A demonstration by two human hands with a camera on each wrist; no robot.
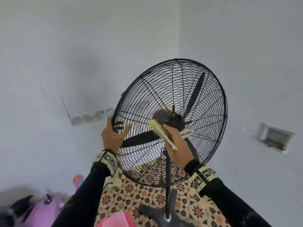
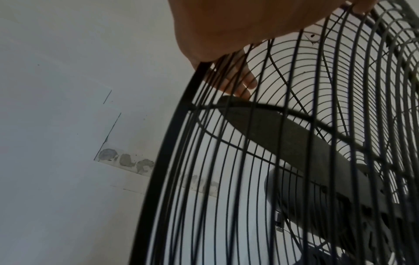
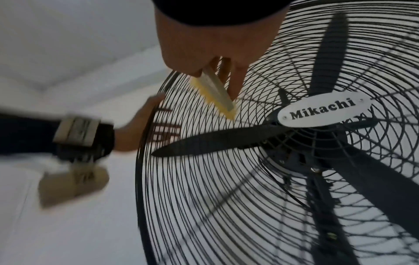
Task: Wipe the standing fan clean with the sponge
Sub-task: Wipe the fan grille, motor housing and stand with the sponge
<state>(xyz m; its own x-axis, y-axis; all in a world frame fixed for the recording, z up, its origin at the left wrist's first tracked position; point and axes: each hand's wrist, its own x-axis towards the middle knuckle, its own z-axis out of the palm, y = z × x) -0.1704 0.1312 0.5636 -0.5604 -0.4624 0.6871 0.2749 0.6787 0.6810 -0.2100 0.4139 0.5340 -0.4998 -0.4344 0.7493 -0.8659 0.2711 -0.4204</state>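
A black standing fan [image 1: 172,89] with a round wire guard and a white "Mikachi" badge [image 3: 324,111] stands in front of me. My left hand [image 1: 118,126] grips the guard's left rim [image 2: 174,143], thumb on the front and fingers [image 2: 244,84] curled behind the wires. My right hand [image 1: 168,136] holds a yellow bristled brush [image 1: 159,131] by its pale handle. The brush head [image 3: 215,95] lies against the front wires, left of the hub. No sponge shows in any view.
The fan's pole [image 1: 167,185] runs down to a dark base [image 1: 165,215] on a patterned floor [image 1: 131,194]. Pink plastic items [image 1: 114,218] lie near the base and a purple object [image 1: 42,210] at bottom left. White walls meet in a corner behind; a wall recess [image 1: 275,138] is at right.
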